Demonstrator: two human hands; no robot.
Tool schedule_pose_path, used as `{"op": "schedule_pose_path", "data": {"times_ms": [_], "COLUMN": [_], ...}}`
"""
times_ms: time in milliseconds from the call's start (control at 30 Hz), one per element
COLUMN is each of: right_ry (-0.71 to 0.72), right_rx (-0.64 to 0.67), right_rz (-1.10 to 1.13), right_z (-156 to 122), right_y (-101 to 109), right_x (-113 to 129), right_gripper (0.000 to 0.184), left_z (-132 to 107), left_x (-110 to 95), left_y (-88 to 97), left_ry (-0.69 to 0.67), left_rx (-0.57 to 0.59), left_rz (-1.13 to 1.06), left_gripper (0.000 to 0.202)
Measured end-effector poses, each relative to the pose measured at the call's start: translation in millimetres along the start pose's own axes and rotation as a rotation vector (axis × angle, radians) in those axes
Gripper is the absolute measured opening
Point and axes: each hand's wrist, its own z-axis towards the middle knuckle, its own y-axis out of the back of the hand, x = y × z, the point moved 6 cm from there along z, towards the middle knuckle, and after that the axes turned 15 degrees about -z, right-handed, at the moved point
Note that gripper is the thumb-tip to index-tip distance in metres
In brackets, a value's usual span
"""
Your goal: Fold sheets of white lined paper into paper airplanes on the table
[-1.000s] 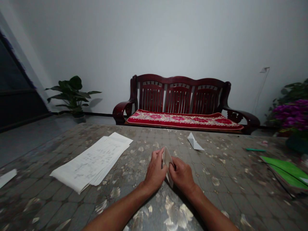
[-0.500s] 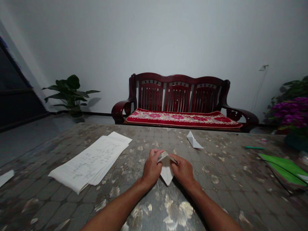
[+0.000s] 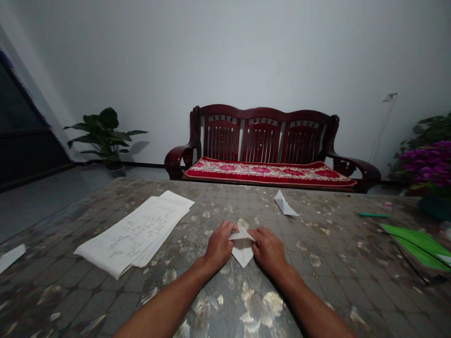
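A small folded white paper lies on the patterned table in front of me, its point toward me. My left hand grips its left side with curled fingers. My right hand grips the right side, fingertips pinching the upper flap. The two hands almost meet above the paper.
A stack of white written sheets lies at the left. Another folded paper shape sits further back. Green books and a green pen lie at the right. A wooden bench with a red cushion stands beyond the table, plants at both sides.
The paper stood upright between my hands a second ago. It has been opened out and laid down flat on the table, with both hands lowering onto it.
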Motion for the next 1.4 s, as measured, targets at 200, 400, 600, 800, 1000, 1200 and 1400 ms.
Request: {"op": "schedule_pose_path", "data": {"times_ms": [200, 400, 600, 800, 1000, 1200, 1400], "right_ry": [0.114, 0.232, 0.242, 0.214, 0.207, 0.215, 0.26], "right_rx": [-0.059, -0.097, -0.122, -0.082, -0.043, -0.07, -0.105], "right_rz": [-0.026, -0.006, -0.063, -0.119, -0.12, -0.072, -0.076], "right_z": [-1, -3, 0, 8, 8, 7, 7], "right_y": [4, 6, 4, -1, -3, -5, -6], "right_x": [6, 6, 6, 8, 9, 10, 12], "right_gripper": [0.037, 0.015, 0.013, 0.015, 0.014, 0.014, 0.01], "left_z": [-3, -7, 1, 6, -2, 4, 6], "left_x": [-5, -8, -9, -4, 1, 7, 10], "left_y": [2.1, 3.5, 3.0, 8.0, 16.4, 17.1, 17.8], "left_ry": [-0.044, -0.152, -0.223, -0.299, -0.339, -0.333, -0.353], "left_rx": [0.067, 0.117, 0.201, 0.296, 0.279, 0.291, 0.325], "left_rz": [0.14, 0.28, 0.374, 0.318, 0.145, 0.233, 0.278], "left_gripper": [0.042, 0.032, 0.019, 0.018, 0.024, 0.018, 0.016]}}
